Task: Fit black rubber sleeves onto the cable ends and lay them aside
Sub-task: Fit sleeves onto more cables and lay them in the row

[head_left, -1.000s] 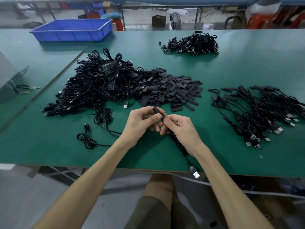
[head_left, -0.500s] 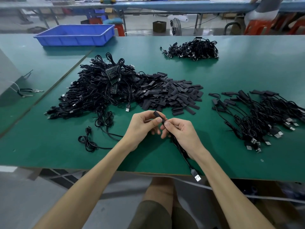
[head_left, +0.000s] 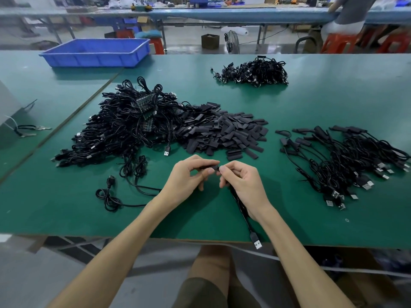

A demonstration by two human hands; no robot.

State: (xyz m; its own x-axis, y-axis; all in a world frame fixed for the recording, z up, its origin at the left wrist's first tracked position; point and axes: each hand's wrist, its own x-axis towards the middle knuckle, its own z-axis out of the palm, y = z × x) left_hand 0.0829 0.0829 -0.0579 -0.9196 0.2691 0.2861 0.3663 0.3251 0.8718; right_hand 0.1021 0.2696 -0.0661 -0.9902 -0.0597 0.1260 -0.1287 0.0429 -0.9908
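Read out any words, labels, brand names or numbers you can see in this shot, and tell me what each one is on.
None can be read.
Blue tray: no label showing.
Cable piles: plain black, no print visible.
Sleeve pile: plain black.
Plug at the table edge: no legible mark.
Boxes on the far benches: too blurred to read.

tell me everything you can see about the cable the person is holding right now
The cable is thin, black and looks rubber-coated. Its upper end is pinched between the left hand and right hand above the green table, where a black sleeve sits on it, mostly hidden by fingers. From the right hand it runs down under the palm towards the near table edge, ending in a USB plug with a silver tip that overhangs the edge.
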